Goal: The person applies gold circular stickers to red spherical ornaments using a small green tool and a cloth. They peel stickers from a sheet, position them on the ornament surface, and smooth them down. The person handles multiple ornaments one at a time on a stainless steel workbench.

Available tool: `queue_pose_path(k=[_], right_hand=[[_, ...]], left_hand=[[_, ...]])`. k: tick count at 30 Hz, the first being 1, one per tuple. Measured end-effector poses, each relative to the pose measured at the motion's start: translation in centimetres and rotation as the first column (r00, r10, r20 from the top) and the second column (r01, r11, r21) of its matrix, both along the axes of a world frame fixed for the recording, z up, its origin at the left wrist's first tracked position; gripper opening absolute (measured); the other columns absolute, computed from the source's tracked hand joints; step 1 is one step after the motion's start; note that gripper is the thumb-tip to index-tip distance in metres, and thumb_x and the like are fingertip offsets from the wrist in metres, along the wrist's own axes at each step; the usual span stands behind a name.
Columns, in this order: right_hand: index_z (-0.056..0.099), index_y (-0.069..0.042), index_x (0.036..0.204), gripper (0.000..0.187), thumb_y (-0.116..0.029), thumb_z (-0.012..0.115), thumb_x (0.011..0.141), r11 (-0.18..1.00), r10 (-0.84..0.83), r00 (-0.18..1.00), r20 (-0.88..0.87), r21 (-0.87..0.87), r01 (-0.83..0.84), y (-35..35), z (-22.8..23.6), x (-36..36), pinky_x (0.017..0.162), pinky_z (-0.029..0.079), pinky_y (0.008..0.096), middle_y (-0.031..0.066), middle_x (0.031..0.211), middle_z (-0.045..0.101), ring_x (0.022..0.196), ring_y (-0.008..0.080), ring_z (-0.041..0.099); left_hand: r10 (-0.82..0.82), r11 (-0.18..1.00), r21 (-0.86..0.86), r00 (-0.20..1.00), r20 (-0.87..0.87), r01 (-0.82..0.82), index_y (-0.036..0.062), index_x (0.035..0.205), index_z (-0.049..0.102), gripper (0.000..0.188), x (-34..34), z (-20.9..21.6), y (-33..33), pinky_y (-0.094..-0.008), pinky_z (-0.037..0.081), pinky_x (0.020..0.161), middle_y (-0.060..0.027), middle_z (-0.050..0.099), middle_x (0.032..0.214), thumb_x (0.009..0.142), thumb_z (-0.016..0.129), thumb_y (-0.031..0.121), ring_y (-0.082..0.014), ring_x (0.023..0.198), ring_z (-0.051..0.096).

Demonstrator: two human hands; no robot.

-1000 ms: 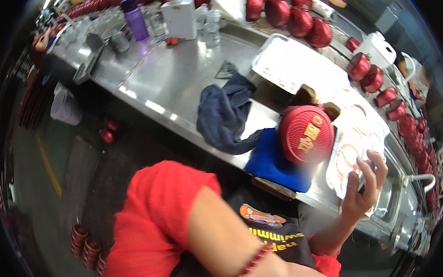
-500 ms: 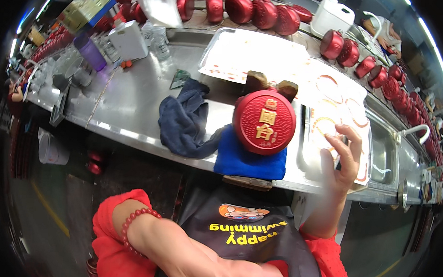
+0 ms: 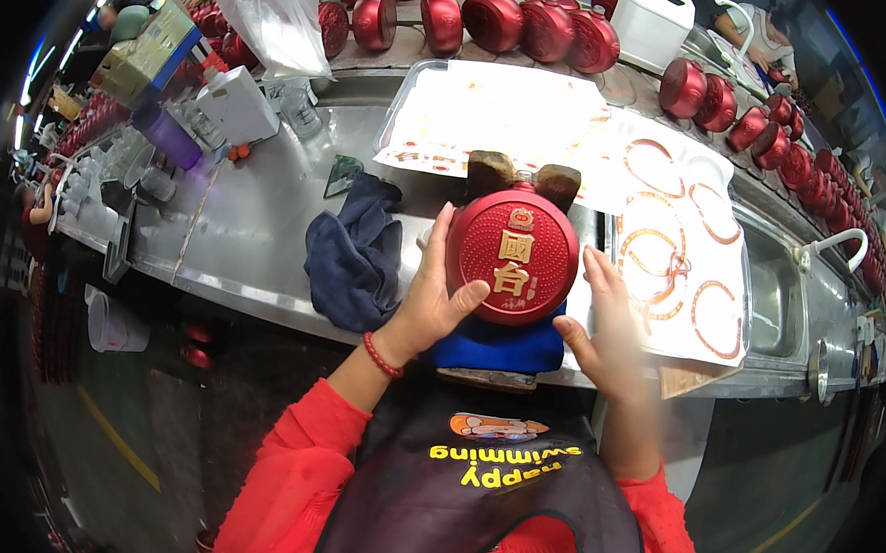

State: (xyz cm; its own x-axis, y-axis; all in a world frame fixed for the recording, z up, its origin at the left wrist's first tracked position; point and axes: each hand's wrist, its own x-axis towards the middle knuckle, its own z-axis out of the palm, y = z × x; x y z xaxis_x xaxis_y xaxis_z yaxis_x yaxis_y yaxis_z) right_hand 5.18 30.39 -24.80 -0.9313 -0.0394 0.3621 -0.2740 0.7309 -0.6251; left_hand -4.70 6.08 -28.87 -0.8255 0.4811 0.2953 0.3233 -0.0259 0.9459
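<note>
A round red bottle [image 3: 512,255] with raised gold characters leans upright against two dark, worn supports [image 3: 490,173] on a blue cloth pad [image 3: 494,351]. My left hand [image 3: 432,301] is against its left side, fingers stretched upward and thumb over the edge of the front. On the other side, my right hand [image 3: 600,330] is spread, its fingertips close to the bottle's right rim; part of this hand is smeared by motion. Whether those fingertips touch the bottle, I cannot tell. A crumpled dark blue rag [image 3: 356,252] lies to the left of the pad.
Several ring-shaped red-and-gold bands lie on a white sheet [image 3: 697,310] at the right, beside a sink [image 3: 768,284]. Behind are a white-lined tray [image 3: 502,99], red bottles [image 3: 492,19] and a white jug [image 3: 654,27]. A purple cup [image 3: 167,137] stands at the left. Other people work farther off.
My left hand has come up from low near my body to the bottle's left side. My right hand has moved left, from over the white sheet to the bottle's right side.
</note>
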Motion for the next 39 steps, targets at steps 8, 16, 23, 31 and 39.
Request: queue_pose_path(k=[8,16,23,31,39], right_hand=[[0.04,0.006,0.151,0.068,-0.003,0.071,0.091,0.98,-0.2,0.974,-0.103,-0.017,0.2,1.0,-0.8,-2.1,0.096,0.053,0.0392,0.0286,0.144,0.054,0.127,0.0362,0.059],[0.065,-0.004,0.107,0.03,0.002,0.075,0.079,0.967,0.145,0.964,-0.221,0.238,-0.091,-0.3,4.7,-5.1,0.063,0.051,0.0369,0.0052,0.081,0.065,0.073,0.0229,0.065],[0.063,-0.013,0.093,0.015,-0.018,0.064,0.078,0.774,0.479,0.861,-0.169,0.545,-0.323,-2.5,5.1,-4.5,0.078,0.042,0.0385,0.0011,0.09,0.053,0.08,0.0179,0.053],[0.067,-0.007,0.099,0.024,-0.002,0.075,0.077,0.955,0.296,0.955,-0.019,0.044,-0.295,1.1,4.3,0.2,0.071,0.046,0.0387,0.0047,0.082,0.06,0.074,0.0239,0.059],[0.07,0.004,0.108,0.032,0.014,0.051,0.085,0.884,-0.451,0.885,-0.112,0.079,0.461,19.1,-2.2,6.3,0.099,0.053,0.0385,0.0199,0.145,0.058,0.12,0.0291,0.064]], left_hand=[[0.077,0.997,-0.003,0.989,0.124,-0.078,-0.0052,0.16,0.008,0.101,-0.1,0.7,0.3,-0.0421,0.031,0.12,-0.0275,0.034,0.156,0.097,0.071,0.043,-0.0323,0.145,0.038],[0.102,0.989,-0.111,0.995,0.025,-0.098,-0.0025,0.161,0.008,0.1,0.1,0.3,0.5,-0.0414,0.029,0.121,-0.0233,0.034,0.156,0.096,0.074,0.036,-0.0292,0.145,0.037],[0.042,0.99,-0.116,0.946,-0.321,-0.084,-0.0004,0.161,0.022,0.098,-2.1,1.5,-1.0,-0.0455,0.024,0.123,-0.027,0.032,0.157,0.097,0.058,0.064,-0.0397,0.148,0.03],[-0.316,0.828,-0.499,0.521,-0.793,-0.256,0.0222,0.143,0.062,0.058,-0.9,3.1,-0.6,-0.0564,0.011,0.123,-0.001,0.068,0.132,0.102,0.046,0.06,-0.0287,0.143,0.04],[-0.041,0.923,-0.314,0.756,-0.653,-0.221,0.0039,0.152,0.045,0.077,-0.1,0.5,-1.3,-0.0521,0.02,0.123,-0.0183,0.049,0.151,0.096,0.066,0.052,-0.0368,0.144,0.038]])
